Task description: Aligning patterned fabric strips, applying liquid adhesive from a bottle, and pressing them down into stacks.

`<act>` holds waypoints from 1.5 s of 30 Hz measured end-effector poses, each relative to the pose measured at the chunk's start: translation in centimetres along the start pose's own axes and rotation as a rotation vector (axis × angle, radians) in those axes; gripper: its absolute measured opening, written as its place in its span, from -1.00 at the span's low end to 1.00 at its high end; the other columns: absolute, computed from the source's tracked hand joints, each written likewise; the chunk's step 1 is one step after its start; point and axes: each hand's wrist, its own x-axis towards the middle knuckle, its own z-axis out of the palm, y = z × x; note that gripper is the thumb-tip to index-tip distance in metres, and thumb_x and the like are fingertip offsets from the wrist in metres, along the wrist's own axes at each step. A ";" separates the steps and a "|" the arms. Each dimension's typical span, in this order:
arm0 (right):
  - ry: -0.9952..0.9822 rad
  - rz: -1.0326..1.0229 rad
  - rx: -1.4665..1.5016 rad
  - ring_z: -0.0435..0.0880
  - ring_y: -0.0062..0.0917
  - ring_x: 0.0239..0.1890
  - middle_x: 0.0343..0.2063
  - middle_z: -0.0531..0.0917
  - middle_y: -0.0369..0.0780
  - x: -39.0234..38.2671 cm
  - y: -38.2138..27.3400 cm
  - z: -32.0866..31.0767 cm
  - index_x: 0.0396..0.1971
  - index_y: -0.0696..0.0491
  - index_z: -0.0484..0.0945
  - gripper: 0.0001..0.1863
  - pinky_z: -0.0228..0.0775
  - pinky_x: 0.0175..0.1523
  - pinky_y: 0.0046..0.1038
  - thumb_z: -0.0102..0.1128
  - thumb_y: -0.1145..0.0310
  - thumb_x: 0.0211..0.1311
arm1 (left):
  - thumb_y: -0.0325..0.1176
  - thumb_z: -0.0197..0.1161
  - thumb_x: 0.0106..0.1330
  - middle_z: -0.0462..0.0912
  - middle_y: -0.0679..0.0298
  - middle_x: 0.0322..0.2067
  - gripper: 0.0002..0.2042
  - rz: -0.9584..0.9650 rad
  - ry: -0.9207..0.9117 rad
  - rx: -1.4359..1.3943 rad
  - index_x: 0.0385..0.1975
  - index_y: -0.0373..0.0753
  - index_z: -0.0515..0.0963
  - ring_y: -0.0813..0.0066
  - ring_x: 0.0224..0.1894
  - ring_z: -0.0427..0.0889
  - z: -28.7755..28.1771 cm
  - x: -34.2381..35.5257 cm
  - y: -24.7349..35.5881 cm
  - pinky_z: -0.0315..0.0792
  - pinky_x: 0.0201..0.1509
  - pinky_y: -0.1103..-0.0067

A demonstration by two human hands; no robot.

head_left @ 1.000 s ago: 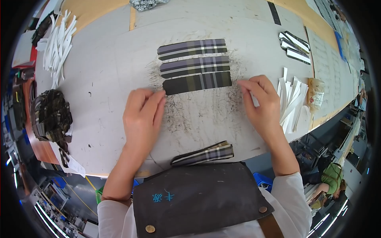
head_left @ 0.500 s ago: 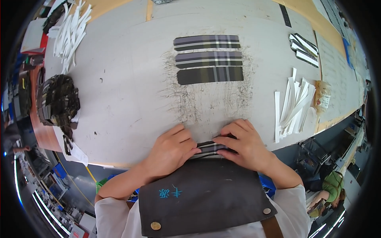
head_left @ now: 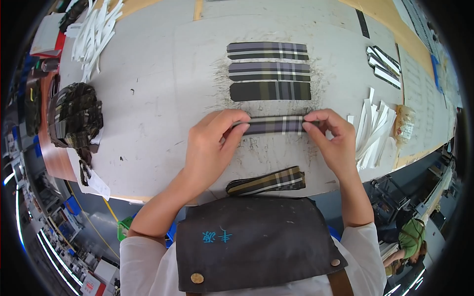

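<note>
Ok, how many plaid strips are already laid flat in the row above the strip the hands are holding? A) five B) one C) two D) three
D: three plaid strips lie side by side on the grey table above the fourth strip, which the left hand and right hand pinch at its two ends with their fingers.

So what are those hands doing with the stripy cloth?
A person holds a plaid strip flat on the grey table, the left hand at one end and the right hand at the other. Three strips lie in a neat column just beyond it. A pile of strips waits at the near edge, and white strips lie to the right.
</note>
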 end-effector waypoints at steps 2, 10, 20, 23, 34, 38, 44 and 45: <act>0.056 -0.110 -0.127 0.44 -0.76 -0.54 -0.49 0.60 -0.32 1.0 0.1 0.0 -0.35 0.15 0.61 -0.88 0.26 -0.43 -0.69 0.29 0.59 0.06 | -0.57 0.30 0.11 0.55 0.19 -0.55 -0.92 0.122 0.103 0.087 -0.41 -0.30 0.57 0.34 -0.57 0.48 0.8 1.0 -0.4 0.36 -0.52 0.52; 0.193 -0.310 -0.465 0.57 -0.49 -0.53 -0.51 0.55 -0.22 1.9 0.6 0.0 -0.40 0.14 0.63 -0.84 0.41 -0.43 -0.54 0.24 0.67 -0.01 | -0.57 0.38 0.03 0.48 0.24 -0.54 -0.87 0.268 0.143 0.430 -0.41 -0.30 0.61 0.41 -0.50 0.47 0.8 2.2 -1.0 0.35 -0.49 0.58; 0.124 -0.380 -0.476 0.52 -0.37 -0.39 -0.40 0.50 -0.19 -1.6 1.0 -0.7 -0.21 0.11 0.63 -0.65 0.40 -0.37 -0.46 0.21 0.70 -0.08 | -0.62 0.36 -0.04 0.57 0.20 -0.32 -0.78 0.380 0.022 0.423 -0.34 -0.35 0.59 0.25 -0.29 0.50 -0.2 -0.4 0.2 0.44 -0.30 0.47; 0.088 -0.357 -0.622 0.51 -0.36 -0.37 -0.39 0.49 -0.19 -2.0 1.2 -0.7 -0.22 0.12 0.63 -0.66 0.40 -0.35 -0.44 0.24 0.67 -0.10 | -0.58 0.37 -0.07 0.56 0.21 -0.28 -0.72 0.539 0.003 0.549 -0.29 -0.35 0.58 0.22 -0.24 0.51 0.7 0.2 -0.4 0.45 -0.26 0.48; -0.298 -0.433 -0.365 0.46 -0.34 -0.19 -0.27 0.50 -0.24 -5.5 -0.1 1.4 -0.26 0.07 0.61 -0.58 0.35 -0.11 -0.34 0.47 0.42 -0.28 | -0.46 0.44 -0.13 0.46 0.23 -0.49 -0.77 0.284 -0.483 0.290 -0.51 -0.29 0.51 0.25 -0.40 0.44 -0.9 -4.0 1.1 0.40 -0.36 0.43; -0.303 -0.423 -0.357 0.47 -0.33 -0.20 -0.27 0.50 -0.25 -5.7 0.0 1.6 -0.29 0.07 0.60 -0.59 0.34 -0.10 -0.33 0.47 0.44 -0.30 | -0.46 0.44 -0.12 0.45 0.25 -0.55 -0.79 0.277 -0.445 0.223 -0.57 -0.27 0.49 0.27 -0.45 0.44 -0.5 -4.5 0.2 0.40 -0.40 0.44; -0.263 -0.430 -0.314 0.48 -0.34 -0.24 -0.30 0.50 -0.25 -5.9 0.1 1.9 -0.31 0.05 0.61 -0.57 0.34 -0.13 -0.33 0.47 0.50 -0.35 | -0.50 0.43 -0.08 0.51 0.26 -0.53 -0.83 0.302 -0.396 0.200 -0.54 -0.28 0.54 0.28 -0.45 0.44 -0.4 -4.6 0.1 0.37 -0.42 0.45; -0.262 -0.410 -0.300 0.47 -0.34 -0.22 -0.29 0.50 -0.25 -5.9 0.1 1.9 -0.31 0.04 0.60 -0.62 0.33 -0.12 -0.33 0.44 0.49 -0.28 | -0.50 0.43 -0.08 0.51 0.26 -0.53 -0.83 0.298 -0.395 0.203 -0.54 -0.28 0.54 0.28 -0.45 0.44 -0.5 -4.6 0.1 0.37 -0.42 0.45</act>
